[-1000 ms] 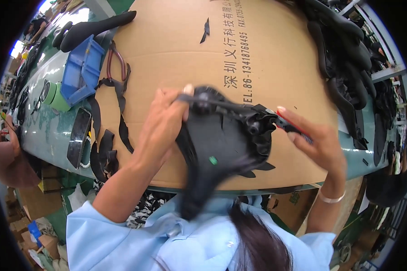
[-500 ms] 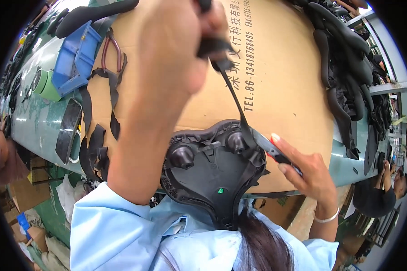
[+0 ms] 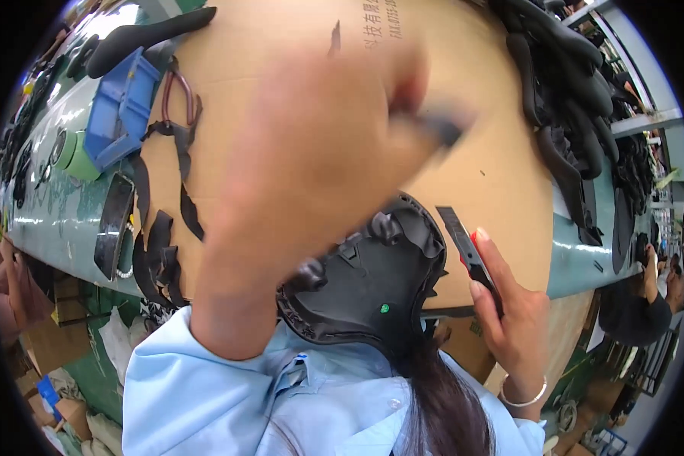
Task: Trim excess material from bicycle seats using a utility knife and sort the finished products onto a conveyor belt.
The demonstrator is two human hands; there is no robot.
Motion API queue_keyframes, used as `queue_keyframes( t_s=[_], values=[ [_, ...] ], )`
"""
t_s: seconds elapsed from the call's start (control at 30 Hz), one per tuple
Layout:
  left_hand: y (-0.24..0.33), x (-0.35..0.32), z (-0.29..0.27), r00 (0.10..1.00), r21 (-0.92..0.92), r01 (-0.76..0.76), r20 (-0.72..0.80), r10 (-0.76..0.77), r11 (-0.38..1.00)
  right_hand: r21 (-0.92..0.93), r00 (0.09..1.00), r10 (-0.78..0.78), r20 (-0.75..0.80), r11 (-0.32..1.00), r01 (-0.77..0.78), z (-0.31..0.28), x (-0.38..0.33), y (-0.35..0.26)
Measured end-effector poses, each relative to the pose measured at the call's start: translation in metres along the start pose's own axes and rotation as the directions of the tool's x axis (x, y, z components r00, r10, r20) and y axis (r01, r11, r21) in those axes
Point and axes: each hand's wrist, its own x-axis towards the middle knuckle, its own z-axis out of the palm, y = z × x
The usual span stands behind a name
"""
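Note:
A black bicycle saddle (image 3: 365, 292) lies with its underside up at the cardboard's near edge, against my blue shirt. My right hand (image 3: 513, 304) is closed around a utility knife (image 3: 467, 254) just right of the saddle, its blade pointing up and away and apart from the saddle. Above the saddle my left hand (image 3: 342, 129) is smeared by motion and covers the saddle's upper left part. Something dark shows by its fingers, too blurred to make out. Past that hand a small dark strip (image 3: 335, 38) is partly visible over the cardboard.
A printed cardboard sheet (image 3: 486, 220) covers the green table. On the left are black offcuts (image 3: 159, 254), red-handled pliers (image 3: 178, 99), a blue bin (image 3: 118, 114), a green tape roll (image 3: 76, 156) and a phone (image 3: 115, 220). Black saddles (image 3: 562, 68) pile up on the right. Another person (image 3: 638, 304) sits at far right.
The knife has come away from the saddle's edge, down and right. The black strip stretched from the saddle to my left hand is no longer there. My left hand has swung toward the right and nearer.

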Motion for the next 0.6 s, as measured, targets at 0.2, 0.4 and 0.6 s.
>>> queue_keyframes(
  t_s=[0.2,0.4,0.6],
  values=[
    [-0.048,-0.05,0.031,0.922,0.084,-0.226,0.339,0.185,0.97,-0.012,0.992,0.002,0.125,1.0,0.0,-0.024,0.017,-0.019],
    [-0.067,-0.044,0.042,0.96,-0.777,0.258,0.272,-0.064,0.574,-0.274,0.964,0.0,0.267,0.959,0.076,-0.019,0.018,-0.031],
    [-0.11,-0.027,-0.014,0.988,-0.934,-0.102,-0.135,-0.076,0.341,-0.008,0.992,0.023,0.126,1.0,-0.022,0.003,-0.016,-0.009]
  ],
)
